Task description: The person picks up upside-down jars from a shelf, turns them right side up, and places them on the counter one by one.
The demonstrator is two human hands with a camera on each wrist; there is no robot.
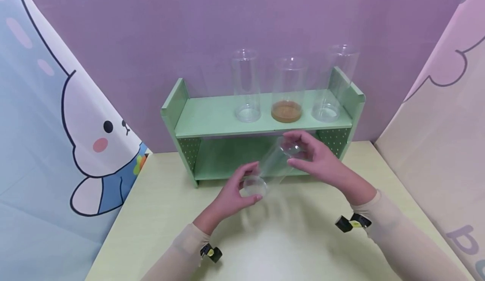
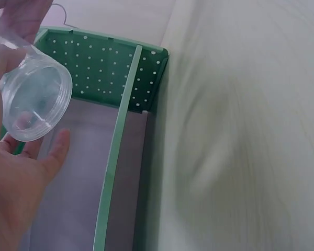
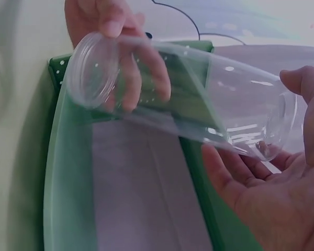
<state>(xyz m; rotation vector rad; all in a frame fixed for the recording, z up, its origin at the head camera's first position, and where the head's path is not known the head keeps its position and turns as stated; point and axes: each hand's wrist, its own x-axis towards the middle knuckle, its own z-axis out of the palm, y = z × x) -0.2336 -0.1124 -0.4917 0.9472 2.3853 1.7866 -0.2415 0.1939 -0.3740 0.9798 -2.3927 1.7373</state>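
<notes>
One tilted jar (image 1: 273,164), pale table (image 1: 261,251), purple backdrop (image 1: 151,41)

1. Shelf (image 1: 206,114): light green, two levels, raised side panels; the lower side panels bear small pale dots.
2. Left jar (image 1: 247,87): clear, upright on the upper level.
3. Middle jar (image 1: 288,88): clear, upright just beside the left jar; its brown bottom (image 1: 286,111) may be a base or contents, which cannot be told.
4. Right jar (image 1: 333,88): clear, upright near the right side panel.
5. Table (image 1: 147,213): pale, beneath the shelf.
6. Back wall (image 1: 113,28): plain purple.
7. Left cloth (image 1: 26,116): light blue, printed with a white rabbit (image 1: 87,133), pink-cheeked, blue-clothed.
8. Right cloth (image 1: 428,137): pink above, cream below, divided by a dark scalloped outline.
</notes>
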